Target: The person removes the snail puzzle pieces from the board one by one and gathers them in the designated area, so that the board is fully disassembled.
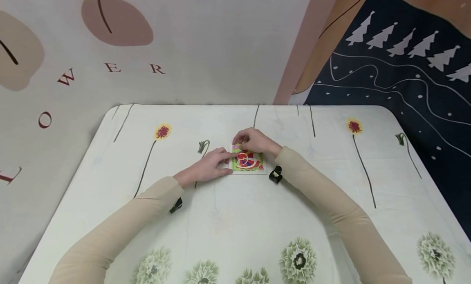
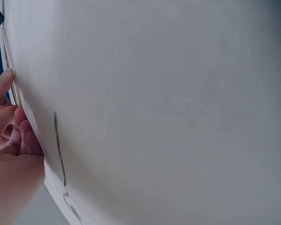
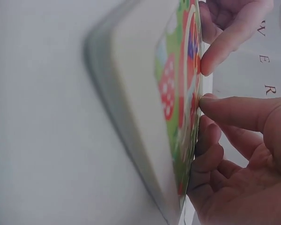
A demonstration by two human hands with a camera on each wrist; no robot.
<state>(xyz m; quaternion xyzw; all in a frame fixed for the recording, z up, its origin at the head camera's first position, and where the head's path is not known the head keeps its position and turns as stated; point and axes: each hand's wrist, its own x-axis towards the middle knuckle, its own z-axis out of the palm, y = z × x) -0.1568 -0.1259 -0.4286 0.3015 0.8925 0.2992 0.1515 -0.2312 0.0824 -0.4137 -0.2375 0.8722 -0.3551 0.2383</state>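
A small square picture board [image 1: 248, 172] lies on the cloth-covered table, white-bordered, with a bright red, green and yellow print. In the right wrist view the board [image 3: 136, 89] appears edge-on, with a red, white-spotted shape on it. My left hand [image 1: 211, 164] is at its left side: the index finger reaches onto the picture and the thumb touches near the lower left corner. My right hand [image 1: 255, 140] bends over the upper left corner, thumb on the picture and fingers curled at the edge. Whether a loose piece sits under the fingertips is hidden.
The white tablecloth [image 1: 235, 218] carries printed flowers and stems. Behind the table hangs a pale printed backdrop [image 1: 220, 51], with a dark blue tree-patterned cloth [image 1: 390, 83] at the right. Black wrist devices [image 1: 276, 174] show beneath both sleeves.
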